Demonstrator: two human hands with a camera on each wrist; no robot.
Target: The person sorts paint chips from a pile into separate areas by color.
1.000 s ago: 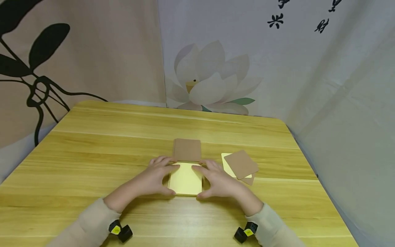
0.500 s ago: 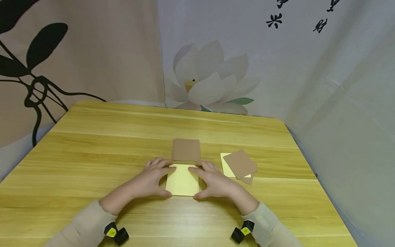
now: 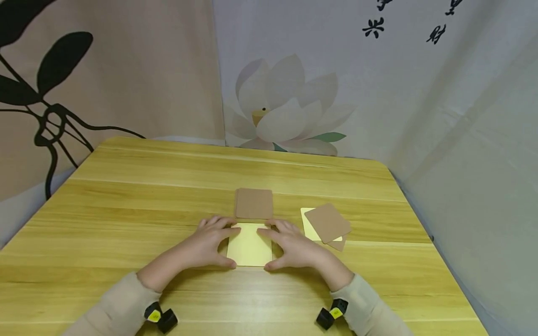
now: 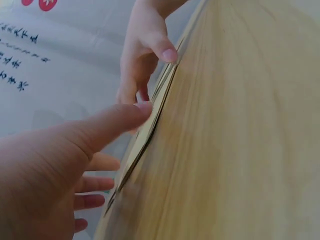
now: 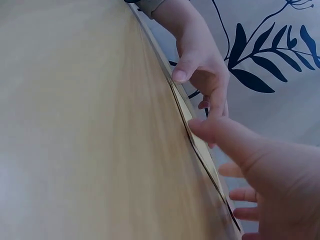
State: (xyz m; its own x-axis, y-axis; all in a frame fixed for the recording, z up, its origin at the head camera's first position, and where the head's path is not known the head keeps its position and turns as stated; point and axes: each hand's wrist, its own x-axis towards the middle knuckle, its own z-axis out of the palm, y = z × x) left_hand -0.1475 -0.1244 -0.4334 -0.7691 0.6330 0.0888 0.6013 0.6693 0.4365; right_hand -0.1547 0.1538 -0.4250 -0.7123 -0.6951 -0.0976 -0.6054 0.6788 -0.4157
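Note:
A low stack of pale yellow square cards [image 3: 250, 245] lies on the table between the two hands. The left hand [image 3: 210, 243] spans its left side, thumb at the near left corner and index finger over the top by the far edge. Mirroring it on the right, the right hand [image 3: 292, 245] has its thumb at the near right corner and its index finger over the far right part. Both hands hold the stack from its sides. In the left wrist view the cards' edges [image 4: 145, 137] show as thin layers under the left thumb [image 4: 142, 109].
Just beyond the yellow stack lies a pile of brown square cards [image 3: 254, 204]. To the right, a brown card [image 3: 328, 223] overlaps a yellow card [image 3: 308, 228], with another brown corner beneath. The wooden table [image 3: 147, 186] ends at a printed cloth backdrop [image 3: 290, 93].
The stack and both hands shifted slightly left and then barely moved. The yellow cards' left edges look more even than a second ago. Other cards stayed put.

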